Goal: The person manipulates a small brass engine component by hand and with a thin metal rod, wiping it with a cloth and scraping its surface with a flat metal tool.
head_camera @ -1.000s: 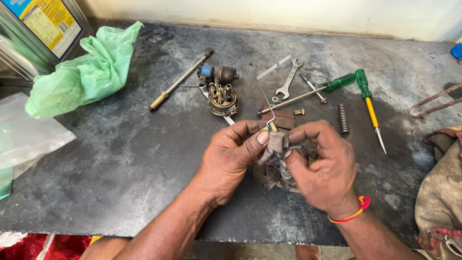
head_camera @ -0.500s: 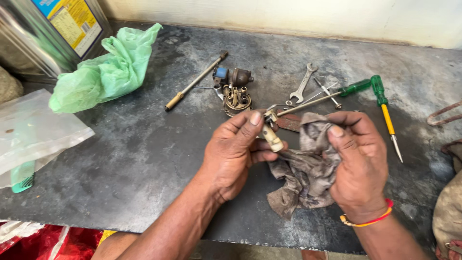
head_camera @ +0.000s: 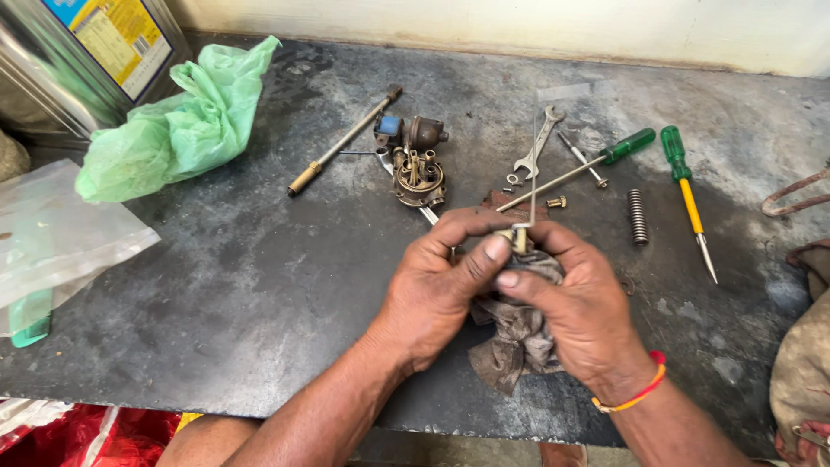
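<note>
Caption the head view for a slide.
Left hand and right hand pinch a small brass part over a grey rag above a tool-strewn workbench.

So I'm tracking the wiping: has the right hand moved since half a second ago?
Yes. The right hand has closed in leftward against the left hand, bunching the grey rag, judged against the spring on the bench.

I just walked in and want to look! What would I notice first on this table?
Two bare hands, left hand and right hand, meet at the middle front, pinching a small brass part over a grimy grey rag. Behind them lies a dirty metal carburettor body, and a crumpled green plastic bag sits far left.
</note>
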